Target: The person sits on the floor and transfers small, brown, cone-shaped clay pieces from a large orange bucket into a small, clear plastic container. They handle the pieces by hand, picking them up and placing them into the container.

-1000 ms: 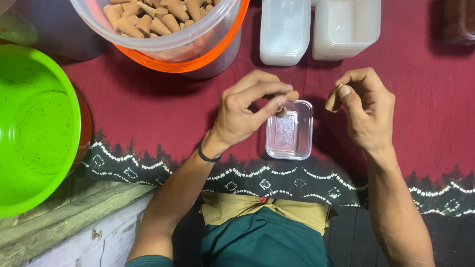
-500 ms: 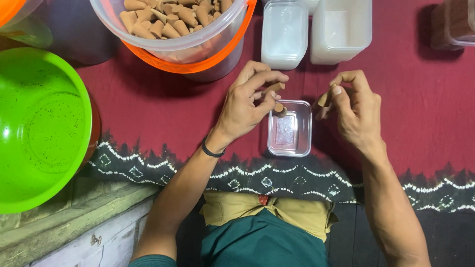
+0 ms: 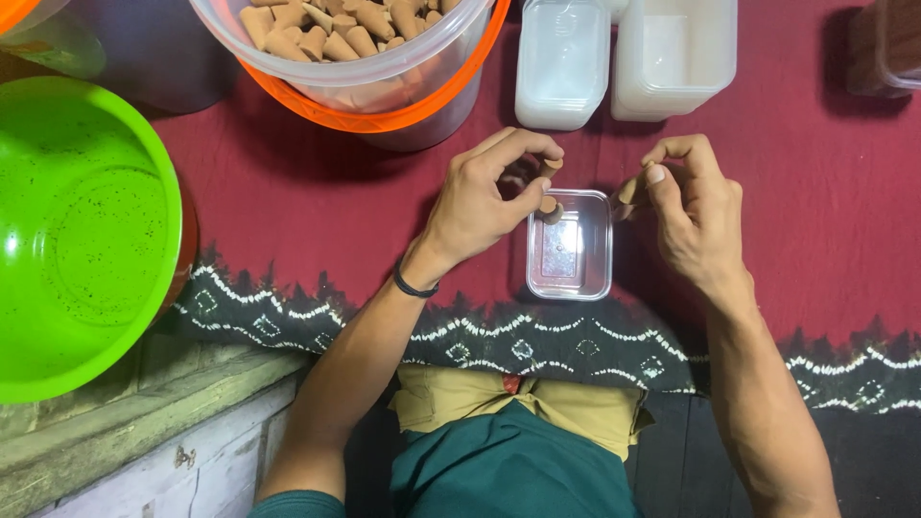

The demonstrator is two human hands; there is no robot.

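Observation:
A small clear plastic box (image 3: 570, 286) lies on a dark red cloth (image 3: 317, 201) in front of me. My left hand (image 3: 480, 201) hovers at the box's upper left corner, pinching small brown cones (image 3: 548, 189) between thumb and fingers. My right hand (image 3: 696, 206) is just right of the box and pinches another brown cone (image 3: 629, 191) at its fingertips. The box looks empty apart from a faint mark inside.
A clear tub with an orange rim (image 3: 403, 105), full of brown cones (image 3: 326, 29), stands at the top centre. A large green basin (image 3: 77, 240) sits at the left. Stacks of white plastic containers (image 3: 624, 58) stand above the box. A stone ledge (image 3: 125, 432) runs along the lower left.
The view has shifted slightly. My left hand's cones have come down to the box's top left corner. My right hand has stayed beside the box with its cone.

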